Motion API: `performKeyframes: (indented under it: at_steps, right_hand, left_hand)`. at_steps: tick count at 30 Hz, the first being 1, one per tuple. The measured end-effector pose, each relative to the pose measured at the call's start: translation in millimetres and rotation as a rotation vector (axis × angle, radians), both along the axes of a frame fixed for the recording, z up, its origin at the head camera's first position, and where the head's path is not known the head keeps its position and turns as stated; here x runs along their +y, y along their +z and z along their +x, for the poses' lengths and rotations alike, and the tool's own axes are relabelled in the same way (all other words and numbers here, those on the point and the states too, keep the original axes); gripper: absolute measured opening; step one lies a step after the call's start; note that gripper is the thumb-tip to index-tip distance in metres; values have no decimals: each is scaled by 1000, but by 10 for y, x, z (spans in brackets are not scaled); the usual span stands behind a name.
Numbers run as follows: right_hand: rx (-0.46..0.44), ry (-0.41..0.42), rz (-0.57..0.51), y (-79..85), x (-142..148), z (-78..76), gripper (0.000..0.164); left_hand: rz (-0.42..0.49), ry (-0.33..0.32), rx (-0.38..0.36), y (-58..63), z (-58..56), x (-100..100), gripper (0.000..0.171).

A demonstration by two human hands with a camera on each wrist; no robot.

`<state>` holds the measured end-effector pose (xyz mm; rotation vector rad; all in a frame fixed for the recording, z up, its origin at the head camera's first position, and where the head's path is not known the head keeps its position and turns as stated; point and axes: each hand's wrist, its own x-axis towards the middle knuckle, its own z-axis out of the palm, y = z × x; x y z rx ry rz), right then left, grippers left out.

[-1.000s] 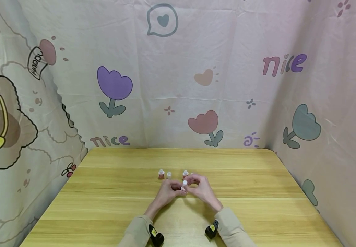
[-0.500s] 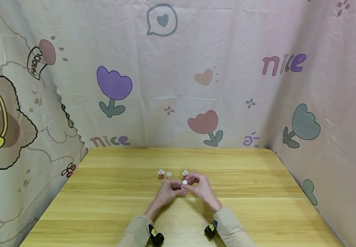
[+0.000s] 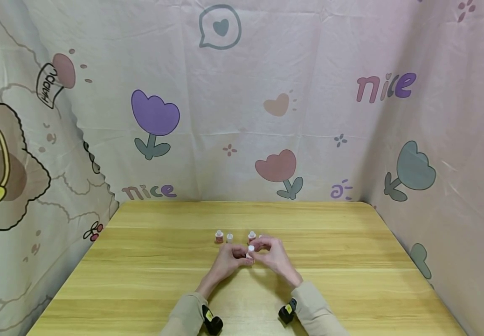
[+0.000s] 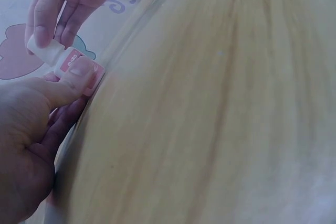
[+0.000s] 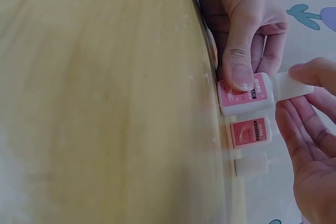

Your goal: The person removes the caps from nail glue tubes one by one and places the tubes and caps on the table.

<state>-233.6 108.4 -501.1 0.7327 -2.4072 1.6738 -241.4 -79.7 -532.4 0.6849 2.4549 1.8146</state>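
A small white glue bottle (image 5: 247, 103) with a pink label stands on the table, between both hands. My left hand (image 3: 225, 261) grips its body, with the thumb across the label in both wrist views. Its white cap (image 5: 286, 87) is pinched between the thumb and fingers of my right hand (image 3: 276, 256). Whether the cap sits fully on the bottle cannot be told. Just behind, a second pink-labelled bottle (image 5: 251, 132) stands beside a loose white cap (image 5: 251, 164). In the head view the right hand partly hides that loose cap.
Farther left on the wooden table (image 3: 149, 280), another small bottle (image 3: 219, 237) stands next to a white cap (image 3: 230, 238). A patterned cloth (image 3: 225, 177) hangs behind the table's far edge and along both sides.
Both hands stay in the same place on the bottle. The right fingers shift only slightly at the cap.
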Motion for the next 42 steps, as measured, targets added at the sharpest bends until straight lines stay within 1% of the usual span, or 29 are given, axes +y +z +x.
performKeyframes:
  at_steps: [5,9,12,21,27,37,40,42]
  right_hand:
    - [-8,-26,37,-4,-9,-7,25]
    - [44,-42,54,-7,-25,-11,20]
    - [95,-45,61,2,-32,-6,15]
    - [150,-41,95,39,-21,11,18]
    - [143,-45,75,51,0,21,18]
    - [173,-47,85,91,12,29,20]
    - [156,-47,77,105,5,36,21]
    - [147,-46,71,199,-8,92,20]
  left_hand:
    - [22,-5,-2,-15,-6,-7,11]
    - [35,-6,-3,-13,-5,-6,12]
    - [24,-3,-4,-7,-5,-3,13]
    - [-3,6,7,10,9,-2,15]
    - [-14,11,20,12,9,4,14]
    - [-10,21,10,-12,0,13,15]
    - [5,27,4,-18,5,17,15]
    - [-7,39,2,22,34,36,16]
